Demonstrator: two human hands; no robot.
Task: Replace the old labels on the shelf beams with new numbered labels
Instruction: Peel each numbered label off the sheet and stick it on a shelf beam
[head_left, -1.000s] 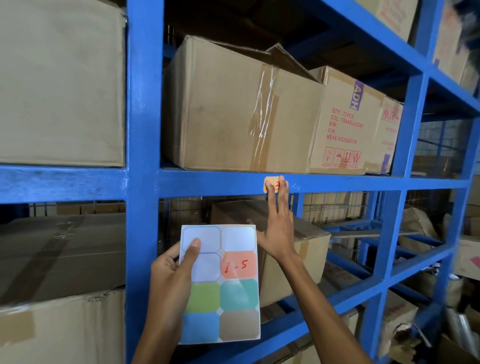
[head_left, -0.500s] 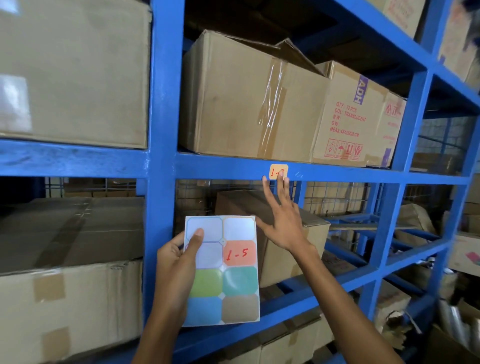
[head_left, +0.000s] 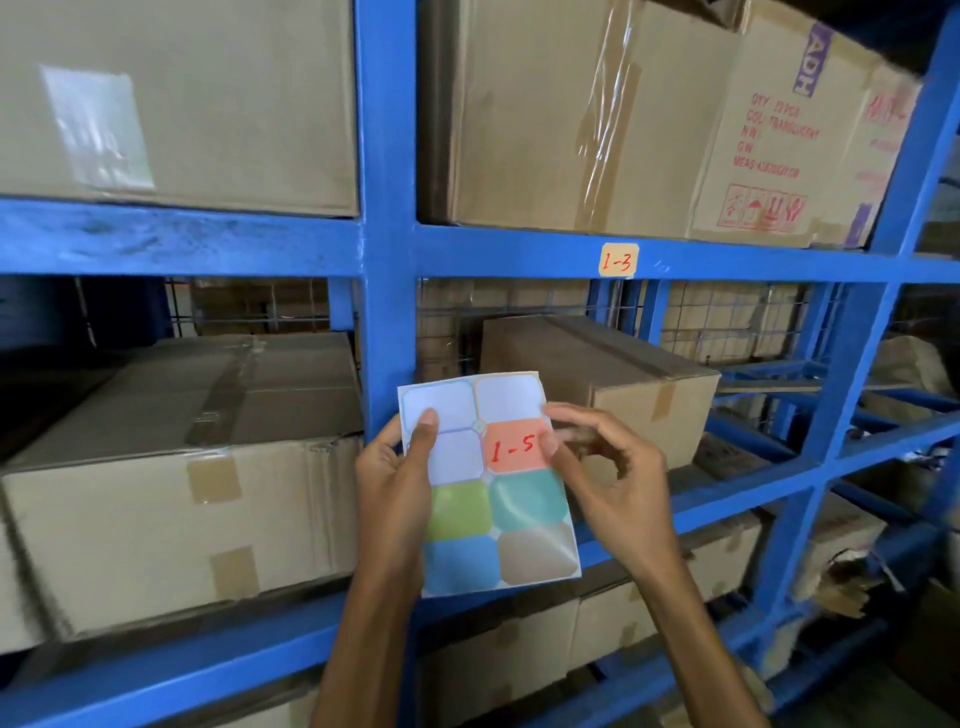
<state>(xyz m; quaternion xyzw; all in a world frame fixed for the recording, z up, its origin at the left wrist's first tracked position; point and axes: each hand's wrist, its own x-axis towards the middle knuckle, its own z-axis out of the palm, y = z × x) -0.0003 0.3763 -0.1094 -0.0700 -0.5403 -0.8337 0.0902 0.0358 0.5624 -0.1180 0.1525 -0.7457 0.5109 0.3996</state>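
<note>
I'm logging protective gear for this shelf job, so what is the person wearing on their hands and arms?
The left hand and right hand are bare, without gloves, rings or a watch, and both forearms are uncovered down to the frame's edge, with no sleeve in view.

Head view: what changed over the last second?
The right hand came off the 1-3 label on the beam, dropped to the sticker sheet and now pinches the right edge of the 1-5 sticker. Unchanged: the left hand holds the sheet, the 1-3 label sits on the beam.
</note>
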